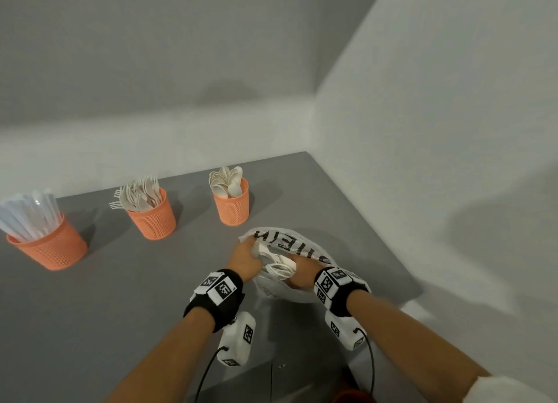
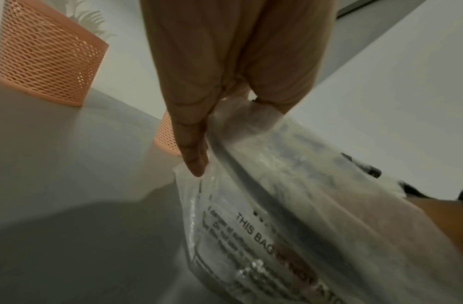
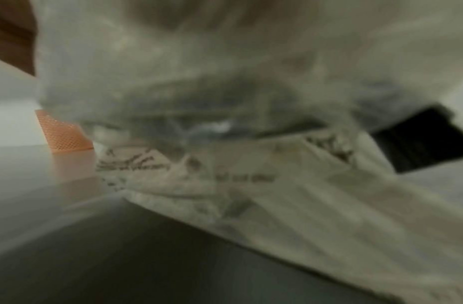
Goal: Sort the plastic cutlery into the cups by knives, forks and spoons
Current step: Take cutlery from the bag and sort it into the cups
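Observation:
A clear plastic bag with black lettering lies on the grey table, right of centre. My left hand pinches its open edge; in the left wrist view the fingers hold the bag rim up. My right hand is inside the bag, its fingers curled at a bundle of white cutlery. The right wrist view is blurred and mostly filled by the bag. Three orange mesh cups stand behind: clear knives in the left cup, forks in the middle cup, spoons in the right cup.
White walls close the table's far and right sides. The table has bare grey surface left of the bag and before the cups. The near edge runs below my wrists. An orange cup shows in the left wrist view, another cup in the right.

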{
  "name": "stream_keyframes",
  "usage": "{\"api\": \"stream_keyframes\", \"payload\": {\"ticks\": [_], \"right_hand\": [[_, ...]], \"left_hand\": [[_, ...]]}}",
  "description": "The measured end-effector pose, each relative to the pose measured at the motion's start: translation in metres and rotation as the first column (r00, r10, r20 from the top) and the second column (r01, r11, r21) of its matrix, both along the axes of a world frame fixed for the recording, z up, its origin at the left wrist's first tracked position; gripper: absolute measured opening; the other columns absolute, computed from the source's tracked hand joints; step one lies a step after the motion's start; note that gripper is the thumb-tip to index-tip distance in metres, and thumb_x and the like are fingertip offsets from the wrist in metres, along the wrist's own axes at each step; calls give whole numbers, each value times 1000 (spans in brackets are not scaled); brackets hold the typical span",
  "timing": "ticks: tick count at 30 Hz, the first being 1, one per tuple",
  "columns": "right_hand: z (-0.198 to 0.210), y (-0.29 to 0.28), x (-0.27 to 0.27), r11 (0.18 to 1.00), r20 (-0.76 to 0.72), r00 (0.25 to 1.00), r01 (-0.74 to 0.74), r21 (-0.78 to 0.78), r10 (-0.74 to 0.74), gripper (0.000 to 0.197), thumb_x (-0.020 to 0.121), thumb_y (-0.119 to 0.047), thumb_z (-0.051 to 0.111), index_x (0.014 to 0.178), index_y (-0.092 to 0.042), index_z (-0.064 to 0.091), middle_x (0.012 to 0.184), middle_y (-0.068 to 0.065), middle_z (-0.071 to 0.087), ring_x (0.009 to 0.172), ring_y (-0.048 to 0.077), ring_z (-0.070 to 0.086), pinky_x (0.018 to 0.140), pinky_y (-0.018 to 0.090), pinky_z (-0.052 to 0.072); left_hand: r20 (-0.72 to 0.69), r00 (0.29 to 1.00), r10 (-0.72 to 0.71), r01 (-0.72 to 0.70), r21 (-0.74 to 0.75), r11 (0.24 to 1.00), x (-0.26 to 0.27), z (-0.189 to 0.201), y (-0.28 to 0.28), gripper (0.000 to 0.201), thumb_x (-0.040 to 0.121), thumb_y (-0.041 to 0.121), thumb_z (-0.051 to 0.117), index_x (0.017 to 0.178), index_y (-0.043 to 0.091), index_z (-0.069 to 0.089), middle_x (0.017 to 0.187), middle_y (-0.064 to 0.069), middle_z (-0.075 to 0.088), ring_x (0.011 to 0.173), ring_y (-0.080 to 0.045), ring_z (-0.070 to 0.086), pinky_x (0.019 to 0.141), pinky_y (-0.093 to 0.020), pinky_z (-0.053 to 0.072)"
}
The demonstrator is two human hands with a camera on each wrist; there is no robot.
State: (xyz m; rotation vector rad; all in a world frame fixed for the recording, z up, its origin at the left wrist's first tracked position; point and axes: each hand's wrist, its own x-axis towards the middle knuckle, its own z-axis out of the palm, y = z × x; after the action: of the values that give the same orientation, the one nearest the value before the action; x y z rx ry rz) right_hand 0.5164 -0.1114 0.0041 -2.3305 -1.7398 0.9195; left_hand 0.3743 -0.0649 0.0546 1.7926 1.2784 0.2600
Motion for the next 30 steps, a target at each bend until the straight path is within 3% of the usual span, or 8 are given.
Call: {"api": "stream_keyframes", "payload": {"ticks": [4,8,11,16,20,23,26,30], "right_hand": [[-6,3,-3,1000,-6,1000,14,18,-14,51,80,-24,66,128,-20,48,125,6,58,117,27,54,101,40,43],[-9,5,-8,1000,6,1000,7,20,-7,46,80,-23,66,124,-18,51,122,7,61,112,26,56,98,38,44],[-8,6,-9,999,21,1000,-18,37,17,36,87,-25,56,122,-19,54,121,6,61,111,25,57,99,39,45],[3,3,3,996,48,995,-86,25,84,35,78,-21,60,113,-19,55,110,5,65,102,25,60,88,33,48],[6,-1,16,998,-22,998,-51,36,52,41,78,-23,59,119,-22,54,120,3,61,112,23,56,98,35,44],[7,-4,18,998,-106,993,-44,36,48,49,81,-18,59,129,-20,49,130,3,57,120,22,50,105,33,38],[7,-4,18,999,-133,991,-24,21,26,60,76,-17,66,132,-21,46,130,2,55,122,22,49,105,34,38],[4,-4,16,1000,-169,985,14,-25,-18,60,70,-11,68,127,-22,50,120,4,60,113,22,54,96,33,45]], "left_hand": [[-10,998,-57,57,-32,998,1,-5,-6,54,86,-6,45,138,7,39,144,-14,40,132,-29,39,109,-34,34],[-39,997,-71,73,32,997,-4,-8,-8,51,86,-6,44,135,4,41,140,-17,45,129,-29,43,107,-34,36],[-121,992,-27,44,147,988,-6,-9,-3,54,86,-5,45,138,4,37,140,-18,44,130,-30,41,106,-31,33],[-281,959,-23,91,232,968,0,-9,-1,53,86,-2,45,137,10,36,135,-19,41,122,-36,47,102,-40,40],[-351,936,-34,128,248,960,3,-13,-5,55,87,0,41,140,14,33,138,-18,35,121,-39,47,102,-44,41],[-334,943,-7,94,246,965,7,-13,-6,54,88,2,42,140,13,33,139,-20,35,121,-40,47,102,-44,40],[-240,971,25,34,240,970,12,-14,-4,54,87,-2,41,140,9,33,137,-23,38,121,-39,47,103,-41,39],[-15,998,65,-64,49,997,12,-18,0,55,86,-2,48,139,3,34,141,-19,41,128,-33,42,105,-36,36]]}}
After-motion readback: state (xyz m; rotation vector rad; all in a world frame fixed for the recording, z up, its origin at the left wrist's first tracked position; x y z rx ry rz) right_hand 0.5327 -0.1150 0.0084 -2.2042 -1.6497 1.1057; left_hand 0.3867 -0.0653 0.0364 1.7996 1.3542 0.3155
